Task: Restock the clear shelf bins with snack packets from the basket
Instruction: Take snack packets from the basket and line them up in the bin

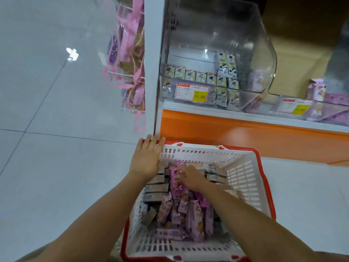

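1. Snack packets [181, 210] lie heaped in one basket [245, 176] on the floor below the shelf [245, 129], too many to count. Two kinds show: glossy purple ones in the middle, and duller grey-brown ones along the left side and far end.
2. Two clear bins sit on the shelf. The left bin [264, 59], curved hard plastic, holds rows of pale green packets [224, 72]. The right bin [317, 108] holds purple ones. Each front carries one price label [192, 91] with a yellow tag.
3. The basket has white plastic lattice walls and a red rim.
4. The left hand [148, 156] rests flat, fingers straight, on the basket's far left corner, gripping nothing.
5. The right hand [190, 176] reaches inside with its fingers on a purple packet [176, 178]. Blur hides whether they close round it.
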### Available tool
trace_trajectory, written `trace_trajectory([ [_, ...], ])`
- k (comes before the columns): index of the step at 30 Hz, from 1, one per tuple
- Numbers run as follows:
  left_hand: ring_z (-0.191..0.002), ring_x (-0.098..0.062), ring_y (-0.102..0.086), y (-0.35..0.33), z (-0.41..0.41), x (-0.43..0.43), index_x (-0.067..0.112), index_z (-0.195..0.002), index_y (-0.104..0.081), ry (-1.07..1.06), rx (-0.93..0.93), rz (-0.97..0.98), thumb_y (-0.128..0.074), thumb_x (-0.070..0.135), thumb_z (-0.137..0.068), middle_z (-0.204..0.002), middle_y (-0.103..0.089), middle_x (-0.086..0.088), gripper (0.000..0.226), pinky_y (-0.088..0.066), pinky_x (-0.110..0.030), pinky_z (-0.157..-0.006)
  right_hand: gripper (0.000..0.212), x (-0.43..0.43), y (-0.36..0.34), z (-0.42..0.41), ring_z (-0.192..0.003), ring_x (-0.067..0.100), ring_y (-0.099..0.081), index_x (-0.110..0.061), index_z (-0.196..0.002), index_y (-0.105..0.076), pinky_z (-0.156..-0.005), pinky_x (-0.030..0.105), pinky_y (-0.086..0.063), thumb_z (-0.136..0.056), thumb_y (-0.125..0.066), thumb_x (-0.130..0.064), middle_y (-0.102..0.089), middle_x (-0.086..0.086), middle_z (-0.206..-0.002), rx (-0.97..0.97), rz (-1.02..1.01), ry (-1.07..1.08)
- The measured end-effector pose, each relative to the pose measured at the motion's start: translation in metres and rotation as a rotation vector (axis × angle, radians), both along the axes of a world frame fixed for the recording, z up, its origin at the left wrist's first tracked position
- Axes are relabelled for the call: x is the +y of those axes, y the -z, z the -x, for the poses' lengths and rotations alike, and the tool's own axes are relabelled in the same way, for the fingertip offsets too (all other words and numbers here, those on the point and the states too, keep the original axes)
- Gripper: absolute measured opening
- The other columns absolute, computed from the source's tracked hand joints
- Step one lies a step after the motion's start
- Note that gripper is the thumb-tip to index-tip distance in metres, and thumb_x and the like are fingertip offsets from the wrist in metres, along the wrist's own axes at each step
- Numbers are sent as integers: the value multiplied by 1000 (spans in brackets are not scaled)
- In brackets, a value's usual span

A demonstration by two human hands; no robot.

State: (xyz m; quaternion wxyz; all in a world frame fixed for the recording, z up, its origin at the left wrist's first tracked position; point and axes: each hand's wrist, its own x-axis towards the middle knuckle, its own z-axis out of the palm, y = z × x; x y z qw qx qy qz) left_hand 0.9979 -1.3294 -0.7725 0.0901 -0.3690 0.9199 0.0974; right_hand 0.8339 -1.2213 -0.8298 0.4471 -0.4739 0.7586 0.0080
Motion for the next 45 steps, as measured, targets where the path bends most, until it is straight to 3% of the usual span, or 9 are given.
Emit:
trace_trajectory([
  [5,-150,-33,-10,9,2,3,17,-157,-8,-18,38,24,-33,33,-96,-162,-15,-12,68,-2,-50,-122,42,3,24,2,-116,37,-52,-18,-143,-42,-94,42,-45,-102,-39,-29,-46,20,-140,69,-17,-51],
  [10,-149,-32,-11,10,3,4,18,-157,-8,-29,33,48,-24,36,-93,-162,-16,-10,68,-3,-50,-122,29,10,22,7,-98,32,-61,-23,-125,-56,-83,40,-53,-97,-49,-27,-56,15,-119,140,70,48],
  [15,-149,-29,-16,3,9,2,15,-155,-18,-27,55,56,-42,31,-98,-160,-22,-10,65,-8,-48,-122,23,14,-10,25,-88,24,-58,-20,-114,-56,-74,32,-48,-91,-55,-16,-61,6,-98,121,180,15],
  [20,-122,-37,-52,-32,35,4,6,-133,-54,119,255,144,-64,19,-80,-132,-56,-18,56,-40,-50,-107,31,20,-76,61,-86,18,-60,-21,-121,-58,-78,25,-46,-94,-46,-10,-60,-4,-125,-2,233,-76],
  [22,-112,-37,-57,-53,54,7,4,-127,-58,181,325,190,-69,16,-72,-122,-60,-18,58,-46,-49,-98,34,28,-105,78,-81,11,-57,-19,-124,-59,-73,14,-42,-94,-48,-7,-60,-13,-113,4,290,-80],
  [27,-112,-31,-54,-108,103,30,8,-129,-55,276,442,281,-66,17,-72,-120,-58,-11,58,-45,-44,-93,31,66,-172,128,-94,21,-62,-27,-121,-59,-81,36,-51,-94,-54,-12,-63,-2,-110,1,425,-23],
  [33,-117,-32,-50,-159,171,61,8,-130,-53,362,535,309,-57,17,-81,-123,-55,-11,50,-41,-43,-99,28,124,-251,187,-81,3,-56,-17,-118,-62,-68,9,-41,-96,-54,-2,-61,-9,-102,43,666,145],
  [36,-118,-31,-50,-182,207,76,9,-128,-54,409,591,312,-55,17,-79,-123,-55,-11,50,-41,-43,-99,29,149,-278,222,-72,-5,-53,-21,-114,-61,-65,10,-42,-96,-53,0,-58,-12,-99,65,737,238],
  [45,-116,-35,-55,-217,319,102,8,-119,-61,546,645,269,-38,22,-72,-125,-59,-15,54,-42,-42,-99,29,185,-314,343,-68,21,-52,-29,-114,-58,-59,20,-42,-97,-49,-7,-58,9,-80,395,850,504],
])
